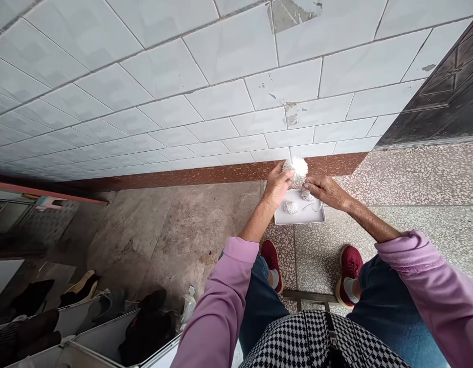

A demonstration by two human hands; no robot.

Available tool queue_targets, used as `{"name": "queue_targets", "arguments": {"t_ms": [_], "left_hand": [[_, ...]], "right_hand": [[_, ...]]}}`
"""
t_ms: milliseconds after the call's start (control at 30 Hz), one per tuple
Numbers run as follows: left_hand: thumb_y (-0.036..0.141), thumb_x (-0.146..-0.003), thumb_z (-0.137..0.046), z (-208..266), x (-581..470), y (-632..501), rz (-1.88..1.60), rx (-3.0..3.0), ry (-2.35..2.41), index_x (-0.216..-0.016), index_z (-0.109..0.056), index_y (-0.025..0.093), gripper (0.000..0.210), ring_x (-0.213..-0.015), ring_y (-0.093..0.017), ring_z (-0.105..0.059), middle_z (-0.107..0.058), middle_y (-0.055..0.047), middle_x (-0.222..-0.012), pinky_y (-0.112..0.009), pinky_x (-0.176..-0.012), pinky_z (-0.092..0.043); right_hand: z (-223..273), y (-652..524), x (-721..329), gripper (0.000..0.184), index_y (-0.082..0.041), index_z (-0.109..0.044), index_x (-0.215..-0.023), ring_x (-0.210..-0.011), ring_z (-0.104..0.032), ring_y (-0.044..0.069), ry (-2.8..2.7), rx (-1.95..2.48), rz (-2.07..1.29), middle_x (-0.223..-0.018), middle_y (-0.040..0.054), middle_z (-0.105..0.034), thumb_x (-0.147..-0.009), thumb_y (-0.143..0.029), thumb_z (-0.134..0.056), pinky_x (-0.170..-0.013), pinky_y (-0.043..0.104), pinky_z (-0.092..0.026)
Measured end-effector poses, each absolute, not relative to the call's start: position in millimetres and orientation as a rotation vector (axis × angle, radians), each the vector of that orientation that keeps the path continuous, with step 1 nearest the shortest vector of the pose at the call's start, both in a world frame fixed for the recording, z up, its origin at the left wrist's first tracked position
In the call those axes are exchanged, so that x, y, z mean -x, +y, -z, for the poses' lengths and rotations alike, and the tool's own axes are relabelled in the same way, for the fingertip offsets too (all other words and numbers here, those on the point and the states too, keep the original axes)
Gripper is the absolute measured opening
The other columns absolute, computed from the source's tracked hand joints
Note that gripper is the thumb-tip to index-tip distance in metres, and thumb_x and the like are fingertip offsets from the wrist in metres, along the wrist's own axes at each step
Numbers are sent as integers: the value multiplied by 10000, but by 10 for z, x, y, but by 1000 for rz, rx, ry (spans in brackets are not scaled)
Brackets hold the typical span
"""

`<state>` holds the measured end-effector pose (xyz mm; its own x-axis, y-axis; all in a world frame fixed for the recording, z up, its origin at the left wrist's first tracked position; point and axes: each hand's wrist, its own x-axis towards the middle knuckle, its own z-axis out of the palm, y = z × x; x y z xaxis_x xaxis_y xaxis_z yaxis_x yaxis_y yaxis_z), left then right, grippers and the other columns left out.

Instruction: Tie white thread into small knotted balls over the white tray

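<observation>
My left hand (279, 181) is closed around a white ball of yarn (296, 166), out in front of me near the foot of the wall. Just to the right of the ball, my right hand (323, 191) has thumb and fingers pinched together; what they hold, if anything, is too small to make out. Below both hands a shallow white box lid (284, 220) lies on the floor. Inside it sit a smaller white wound ball (290, 207) and another white ball (307, 194), partly covered by my right hand. Loose strands lie at its right side.
A white tiled wall (228, 133) with a brown base rises ahead. A dark door panel (443, 102) stands at the right. My red shoes (350, 260) flank the lid's near side. Several shoes in open boxes (106, 332) occupy the lower left.
</observation>
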<state>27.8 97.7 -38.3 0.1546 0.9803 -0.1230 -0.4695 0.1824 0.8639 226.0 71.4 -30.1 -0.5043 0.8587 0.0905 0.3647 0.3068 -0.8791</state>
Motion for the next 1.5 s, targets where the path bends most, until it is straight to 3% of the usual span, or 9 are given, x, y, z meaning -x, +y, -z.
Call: {"name": "queue_targets", "arguments": {"t_ms": [233, 367, 467, 633, 800, 933, 1067, 1267, 1500], "left_hand": [[435, -605, -934, 464, -265, 970, -1236, -1165, 1051, -1127, -635, 208, 642, -1027, -223, -685, -727, -79, -1125, -356, -930, -529], [445, -590, -945, 451, -287, 925, -1143, -1392, 1128, -1141, -619, 206, 683, -1026, -236, -677, -715, -94, -1165, -363, -908, -522], [367, -603, -923, 398, -274, 886, -970, -1427, 1066, -1116, -645, 200, 607, -994, -224, -669, -724, -80, -1122, -364, -886, -520], [367, -642, -901, 257, -241, 818, -708, -1242, 819, -1118, -681, 193, 553, -894, -184, -641, -700, -60, -1019, -331, -796, -523], [328, -613, -899, 192, -272, 782, -803, -965, 694, -1140, -691, 219, 577, -916, -161, -648, -701, -49, -1063, -309, -833, -538], [361, -641, -862, 200, -304, 791, -826, -918, 690, -1179, -730, 223, 571, -1047, -229, -681, -730, -87, -1162, -354, -879, -554], [358, -629, -858, 226, -311, 845, -926, -855, 708, -1099, -730, 220, 507, -1050, -244, -682, -738, -90, -1107, -387, -915, -559], [375, -590, -895, 287, -295, 901, -1110, -844, 855, -1098, -627, 239, 590, -973, -196, -657, -693, -26, -1015, -348, -881, -520], [335, -480, -976, 378, -318, 912, -1216, -1197, 1087, -1067, -575, 219, 720, -986, -202, -643, -681, -37, -1090, -322, -887, -489]], "right_hand": [[88, 591, -2264, 429, -182, -675, -878, -655, -615, 179, -1955, 991, -1268, -725, 47, -680, -1047, -556, -551, -671, 314, -474], [7, 622, -2369, 508, -195, -642, -817, -596, -590, 161, -1848, 994, -1277, -651, 22, -638, -1037, -647, -573, -640, 310, -469], [-2, 685, -2487, 527, -190, -681, -878, -508, -501, 137, -1799, 1077, -1198, -587, -14, -566, -1023, -688, -588, -556, 298, -399], [42, 786, -2586, 559, -191, -668, -776, -582, -424, 132, -1812, 1107, -972, -627, -9, -501, -1011, -695, -616, -577, 304, -333], [157, 842, -2442, 596, -210, -544, -712, -603, -385, 131, -1705, 1076, -1061, -630, -24, -438, -998, -730, -608, -568, 295, -318], [267, 900, -2367, 560, -223, -513, -739, -591, -397, 136, -1651, 1111, -1143, -619, -28, -432, -1002, -711, -591, -564, 292, -325], [342, 912, -2400, 481, -222, -507, -725, -611, -432, 150, -1775, 1171, -1092, -624, -11, -477, -1035, -588, -545, -609, 305, -349], [301, 682, -2248, 346, -198, -609, -776, -634, -498, 168, -2080, 1101, -1136, -671, 19, -568, -1032, -401, -495, -664, 313, -366], [-3, 532, -2227, 476, -191, -623, -796, -668, -523, 165, -2057, 926, -1162, -742, 32, -614, -1072, -562, -509, -681, 315, -399]]}}
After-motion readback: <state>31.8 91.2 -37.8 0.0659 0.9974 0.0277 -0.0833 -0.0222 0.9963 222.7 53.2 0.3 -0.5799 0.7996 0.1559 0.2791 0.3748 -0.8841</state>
